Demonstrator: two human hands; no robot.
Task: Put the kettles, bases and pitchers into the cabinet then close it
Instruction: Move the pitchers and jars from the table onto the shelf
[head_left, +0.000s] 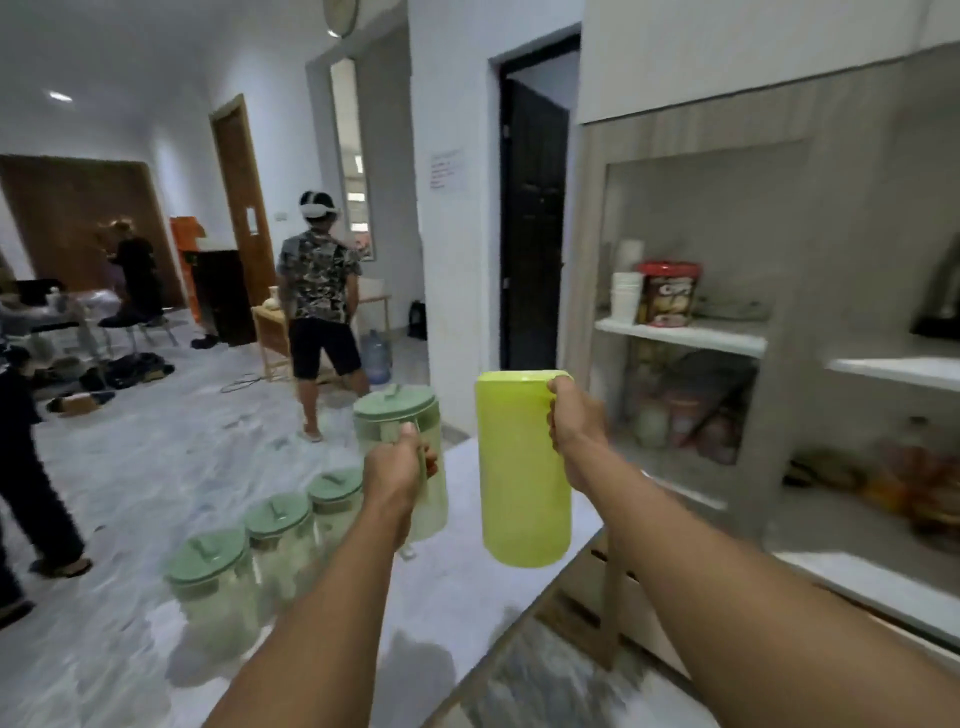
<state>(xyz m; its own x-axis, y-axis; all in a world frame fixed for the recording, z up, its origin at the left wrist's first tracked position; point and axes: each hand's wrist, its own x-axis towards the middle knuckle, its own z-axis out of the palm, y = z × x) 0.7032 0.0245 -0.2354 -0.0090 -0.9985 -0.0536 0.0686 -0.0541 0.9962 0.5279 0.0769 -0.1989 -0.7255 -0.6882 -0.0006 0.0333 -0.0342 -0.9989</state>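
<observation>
Presently, the lime pitcher (524, 467) is held upright above the tabletop (467, 587) by the right grip (574, 421), clamped on its handle. The lidded pale-green pitcher (402, 452) is clamped by the left grip (400, 467); three similar pitchers (275, 545) are lined up beside it

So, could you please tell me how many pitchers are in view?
5: three lidded ones on the counter, one lidded in the left hand, one yellow-green in the right hand.
</observation>
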